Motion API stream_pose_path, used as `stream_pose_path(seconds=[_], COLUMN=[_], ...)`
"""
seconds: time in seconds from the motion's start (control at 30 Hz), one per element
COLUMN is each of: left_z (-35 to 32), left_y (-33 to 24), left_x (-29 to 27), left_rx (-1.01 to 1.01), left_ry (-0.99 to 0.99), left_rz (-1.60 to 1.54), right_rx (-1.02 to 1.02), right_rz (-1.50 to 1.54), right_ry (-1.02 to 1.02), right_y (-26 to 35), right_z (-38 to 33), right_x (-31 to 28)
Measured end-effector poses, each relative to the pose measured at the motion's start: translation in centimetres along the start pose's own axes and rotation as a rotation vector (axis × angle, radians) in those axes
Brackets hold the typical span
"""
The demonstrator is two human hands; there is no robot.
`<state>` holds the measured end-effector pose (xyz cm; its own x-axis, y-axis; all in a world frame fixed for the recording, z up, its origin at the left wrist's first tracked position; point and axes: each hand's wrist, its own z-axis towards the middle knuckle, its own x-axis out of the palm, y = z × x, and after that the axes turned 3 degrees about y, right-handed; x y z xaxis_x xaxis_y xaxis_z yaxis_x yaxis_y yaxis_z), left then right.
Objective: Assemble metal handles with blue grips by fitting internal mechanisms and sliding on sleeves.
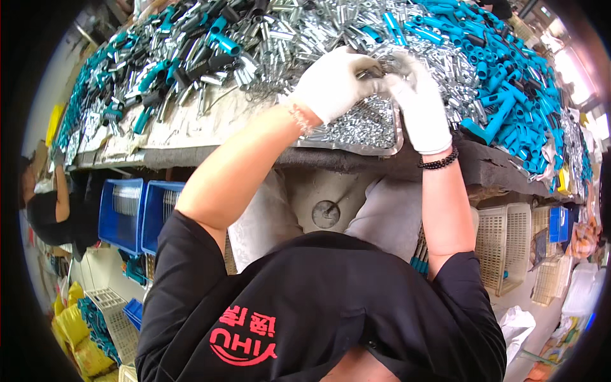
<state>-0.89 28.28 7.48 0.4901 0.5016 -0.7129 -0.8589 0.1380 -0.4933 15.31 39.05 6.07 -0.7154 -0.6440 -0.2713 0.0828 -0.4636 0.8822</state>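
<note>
Both hands are sheathed in white knit-looking gloves and brought close together above the workbench [219, 118], just inward from the middle of its near edge. The left hand [334, 83] is curled, its thumb and forefinger bent toward the right hand [423, 108], whose fingers are angled back to meet them. The fingertips are drawn together, but the spot is blurred; whether a part is clamped by either hand cannot be told.

Beneath the hands, small shiny metal pieces [366, 127] are heaped in a shallow metal tray [382, 151] with a rounded corner, set along the near edge. That edge is faced with dark, rough padding [305, 159], and the surface left of the tray is covered in pale, stained sheeting. Smooth silver tubes [296, 28] are piled loosely beyond the hands. Glossy teal plastic sleeves [509, 118] are banked toward the right edge, hollow and cylindrical, while black sleeves [181, 76] are mixed with silver and teal ones toward the left.

Below the bench, rectangular blue plastic crates [119, 239] are stood at left, and a cream lattice-walled basket [493, 248] is placed at right.
</note>
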Motion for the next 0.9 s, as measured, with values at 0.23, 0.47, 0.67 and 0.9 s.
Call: stream_pose_path(seconds=[0.23,0.47,0.67,0.9], left_z=[-0.2,-0.9,-1.1,-2.4], left_y=[0.0,-0.8,-1.1,-3.4], left_x=[0.8,1.3,1.9,2.1], left_rx=[-0.123,-0.129,-0.159,-0.081], left_ry=[0.139,0.086,0.085,0.018], left_rz=[0.050,0.255,0.225,0.147], right_rx=[0.088,0.252,0.301,0.005], right_rz=[0.122,0.263,0.496,-0.223], right_ry=[-0.049,0.026,0.048,-0.180], right_y=[-0.5,-0.6,-1.9,-3.6], right_z=[-1.2,-1.7,-1.8,-1.1], right_x=[-0.8,-0.8,-0.7,0.5])
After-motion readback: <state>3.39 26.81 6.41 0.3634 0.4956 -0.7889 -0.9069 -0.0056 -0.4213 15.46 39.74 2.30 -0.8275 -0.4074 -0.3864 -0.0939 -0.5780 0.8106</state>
